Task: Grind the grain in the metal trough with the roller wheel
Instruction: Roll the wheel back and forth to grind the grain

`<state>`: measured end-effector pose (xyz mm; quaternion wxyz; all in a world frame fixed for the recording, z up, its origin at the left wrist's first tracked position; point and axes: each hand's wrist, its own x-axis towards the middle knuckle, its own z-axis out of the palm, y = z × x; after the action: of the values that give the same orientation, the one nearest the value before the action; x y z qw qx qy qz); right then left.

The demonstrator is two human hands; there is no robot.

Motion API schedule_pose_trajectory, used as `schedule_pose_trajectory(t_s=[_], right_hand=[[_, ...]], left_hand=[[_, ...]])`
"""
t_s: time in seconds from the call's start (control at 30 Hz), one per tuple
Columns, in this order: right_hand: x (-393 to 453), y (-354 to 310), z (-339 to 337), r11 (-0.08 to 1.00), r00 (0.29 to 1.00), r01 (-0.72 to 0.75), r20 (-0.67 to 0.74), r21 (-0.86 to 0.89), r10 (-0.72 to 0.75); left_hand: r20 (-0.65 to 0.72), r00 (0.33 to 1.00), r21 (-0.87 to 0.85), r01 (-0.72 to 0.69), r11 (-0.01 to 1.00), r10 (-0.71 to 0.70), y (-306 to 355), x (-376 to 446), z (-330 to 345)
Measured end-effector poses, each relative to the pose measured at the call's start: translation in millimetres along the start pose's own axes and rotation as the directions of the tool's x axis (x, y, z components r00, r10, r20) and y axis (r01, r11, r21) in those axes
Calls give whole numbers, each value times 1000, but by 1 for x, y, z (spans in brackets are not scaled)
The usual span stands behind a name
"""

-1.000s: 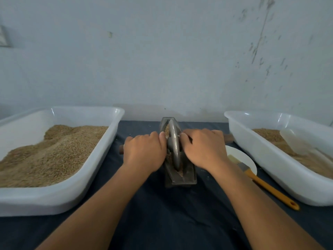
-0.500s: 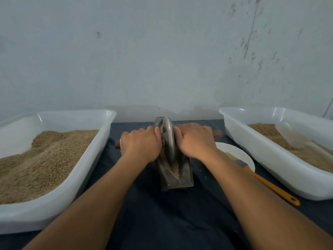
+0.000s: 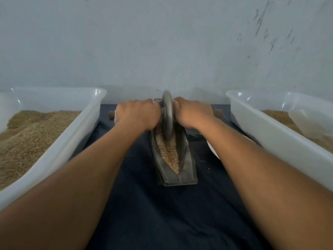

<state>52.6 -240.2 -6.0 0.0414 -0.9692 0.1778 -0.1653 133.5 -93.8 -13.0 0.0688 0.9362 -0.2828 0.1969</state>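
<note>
A narrow metal trough (image 3: pixel 187 175) lies lengthwise on the dark cloth in the middle of the table. Brown grain (image 3: pixel 168 150) fills its groove. The grey metal roller wheel (image 3: pixel 167 114) stands upright at the trough's far end, its lower rim in the grain. A wooden axle handle runs through it, with its ends showing at the left (image 3: pixel 111 115) and right (image 3: pixel 218 112). My left hand (image 3: pixel 137 115) grips the handle just left of the wheel. My right hand (image 3: pixel 192 112) grips it just right of the wheel.
A white plastic tub (image 3: pixel 75 141) heaped with grain stands at the left. Another white tub (image 3: pixel 270 138) at the right holds grain and a clear scoop (image 3: pixel 306 123). A white plate's edge (image 3: pixel 213 152) shows under my right forearm. A pale wall rises close behind.
Both hands have pushed the wheel away from me along the trough to its far end, uncovering the grain in the near part. The camera has moved closer.
</note>
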Motion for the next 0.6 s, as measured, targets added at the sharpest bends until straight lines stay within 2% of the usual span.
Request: schedule_pose_trajectory(t_s=[0.27, 0.6], right_hand=[[15, 3, -1, 999, 999, -37, 20, -23, 38], [-10, -6, -3, 997, 994, 5, -113, -80, -14]], left_hand=[[-33, 999, 10, -5, 1000, 5, 3, 10, -2], [-27, 997, -70, 69, 995, -71, 0, -16, -3]])
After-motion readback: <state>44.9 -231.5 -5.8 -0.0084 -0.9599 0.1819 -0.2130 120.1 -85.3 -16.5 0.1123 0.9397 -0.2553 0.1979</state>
